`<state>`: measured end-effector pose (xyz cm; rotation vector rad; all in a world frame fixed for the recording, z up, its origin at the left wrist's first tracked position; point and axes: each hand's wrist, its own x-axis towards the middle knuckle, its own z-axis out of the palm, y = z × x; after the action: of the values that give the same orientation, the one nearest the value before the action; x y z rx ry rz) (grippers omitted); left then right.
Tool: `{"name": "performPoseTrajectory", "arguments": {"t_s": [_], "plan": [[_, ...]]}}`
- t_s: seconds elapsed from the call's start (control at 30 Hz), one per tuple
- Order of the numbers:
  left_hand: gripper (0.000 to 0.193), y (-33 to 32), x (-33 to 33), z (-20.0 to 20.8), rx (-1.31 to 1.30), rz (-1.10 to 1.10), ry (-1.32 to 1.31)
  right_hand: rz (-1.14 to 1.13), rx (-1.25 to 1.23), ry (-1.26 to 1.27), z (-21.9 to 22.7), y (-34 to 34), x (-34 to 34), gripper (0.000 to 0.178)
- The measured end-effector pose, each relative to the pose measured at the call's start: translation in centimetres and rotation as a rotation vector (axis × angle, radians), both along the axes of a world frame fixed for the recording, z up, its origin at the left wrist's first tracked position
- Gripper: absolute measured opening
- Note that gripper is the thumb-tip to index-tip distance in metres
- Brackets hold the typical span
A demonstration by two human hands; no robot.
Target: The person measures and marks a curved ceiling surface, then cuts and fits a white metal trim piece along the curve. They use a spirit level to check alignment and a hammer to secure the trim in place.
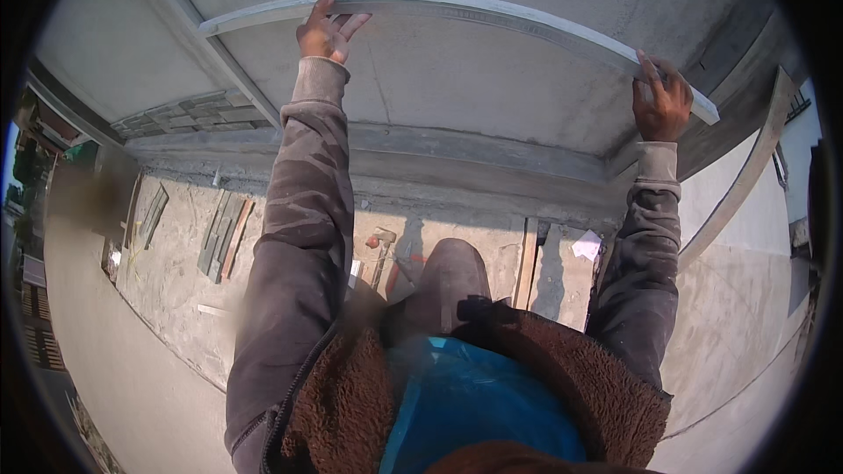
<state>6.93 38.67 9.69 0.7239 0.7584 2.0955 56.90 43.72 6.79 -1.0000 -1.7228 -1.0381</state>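
Note:
A long, whitish straight bar (492,9), perhaps a metal profile, lies across the grey plastered wall (492,83). Its left end meets a slanting pale strip (211,48) fixed on the wall. My left hand (325,35) grips the bar near that end, one finger over the upper edge and the others below it. Close to the far right end, my right hand (663,101) holds it too, fingers over the edge and pressed toward the wall. Both arms are stretched forward and apart. The bar's straight shape looks bowed by the lens.
Stone-like cladding strips (184,114) cover part of the wall at lower left. On the ground lie several dark slats (219,233), a hammer (383,250) and a wooden board (527,263). A ledge (465,154) runs along the wall's foot. A curved-looking edge (742,180) stands at right.

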Motion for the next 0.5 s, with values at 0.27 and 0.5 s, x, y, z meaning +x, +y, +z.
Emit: {"name": "performPoseTrajectory", "arguments": {"t_s": [0.27,0.5], "plan": [[0.069,2.0,-5.7,-0.4,0.012,-0.030,0.119,-0.052,0.037,0.045,-0.9,1.5,-1.4,0.048],[0.067,2.6,-5.5,-0.5,-0.030,-0.035,0.117,-0.058,0.071,0.052,-1.0,1.8,-1.2,0.038]]}}
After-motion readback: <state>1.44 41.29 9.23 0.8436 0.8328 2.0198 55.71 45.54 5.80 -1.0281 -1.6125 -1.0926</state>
